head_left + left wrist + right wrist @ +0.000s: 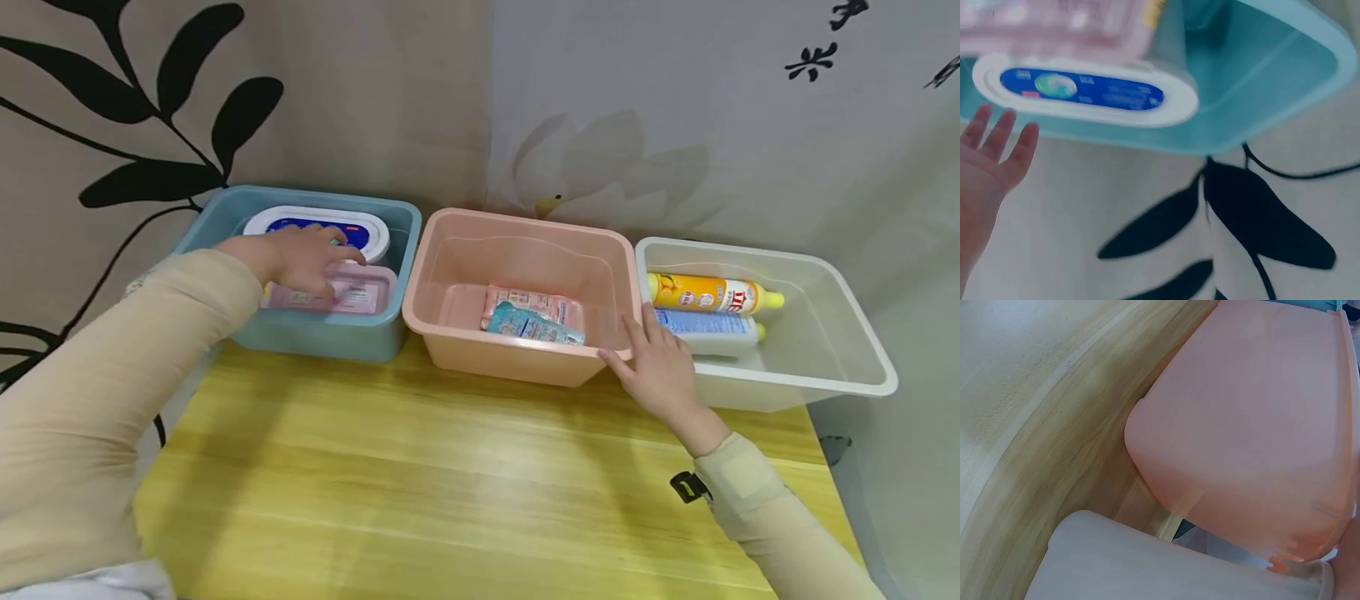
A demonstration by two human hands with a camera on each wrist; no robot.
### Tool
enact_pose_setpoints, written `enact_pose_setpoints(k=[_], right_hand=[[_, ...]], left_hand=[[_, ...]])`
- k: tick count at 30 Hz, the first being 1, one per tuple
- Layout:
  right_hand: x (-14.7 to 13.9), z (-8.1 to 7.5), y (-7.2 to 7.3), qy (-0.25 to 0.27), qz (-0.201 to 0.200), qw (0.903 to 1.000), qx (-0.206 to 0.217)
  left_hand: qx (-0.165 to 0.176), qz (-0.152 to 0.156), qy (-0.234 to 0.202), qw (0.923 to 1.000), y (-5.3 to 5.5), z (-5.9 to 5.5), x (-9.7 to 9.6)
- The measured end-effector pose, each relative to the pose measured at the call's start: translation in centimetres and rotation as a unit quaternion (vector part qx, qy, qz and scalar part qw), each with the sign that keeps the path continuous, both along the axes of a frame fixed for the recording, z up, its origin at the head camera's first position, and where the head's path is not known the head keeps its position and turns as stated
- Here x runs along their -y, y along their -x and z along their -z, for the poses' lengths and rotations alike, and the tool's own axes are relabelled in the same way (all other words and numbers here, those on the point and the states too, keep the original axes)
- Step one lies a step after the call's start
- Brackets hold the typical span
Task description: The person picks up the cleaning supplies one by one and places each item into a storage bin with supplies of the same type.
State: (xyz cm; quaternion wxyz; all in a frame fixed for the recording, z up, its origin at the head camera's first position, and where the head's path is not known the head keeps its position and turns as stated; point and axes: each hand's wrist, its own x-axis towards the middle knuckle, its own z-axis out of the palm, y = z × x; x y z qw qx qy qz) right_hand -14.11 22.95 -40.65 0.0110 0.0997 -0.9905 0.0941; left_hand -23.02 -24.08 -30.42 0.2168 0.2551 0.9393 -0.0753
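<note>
My left hand is over the blue bin, fingers loosely spread above its contents. Under and around it are a white oval tub with a blue label and a pink container. In the left wrist view the fingers extend near the edge of the tub's lid. My right hand rests at the adjoining corners of the peach bin and the white bin, fingers straight over the rims. No object is held in it.
Inside the peach bin lie a pink packet and a teal packet. The white bin holds an orange-yellow bottle and a white bottle with a blue label. All three bins line the back of the wooden table, against a patterned curtain.
</note>
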Motion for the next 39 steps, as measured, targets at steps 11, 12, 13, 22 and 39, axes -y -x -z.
enact_pose_setpoints(k=[11, 12, 13, 22, 39], right_hand=[[-0.2, 0.0, 0.9, 0.001, 0.001, 0.9999, 0.011], [-0.2, 0.0, 0.9, 0.002, 0.002, 0.9999, 0.013], [-0.2, 0.0, 1.0, 0.005, 0.003, 0.9999, 0.013], [-1.0, -0.4, 1.1, 0.055, -0.004, 0.9982, 0.023], [-0.3, -2.4, 1.6, 0.036, 0.006, 0.9972, 0.064]], left_hand=[[-0.044, 0.004, -0.007, 0.999, 0.3, -0.9, 0.2], [-0.048, 0.007, -0.011, 0.9988, 0.3, -0.8, 0.1], [-0.052, 0.009, -0.015, 0.9985, 0.3, -0.7, 0.0], [-0.056, -0.014, -0.068, 0.996, -0.2, 0.7, -1.4], [-0.09, -0.062, -0.135, 0.9849, -1.5, 4.7, -4.9]])
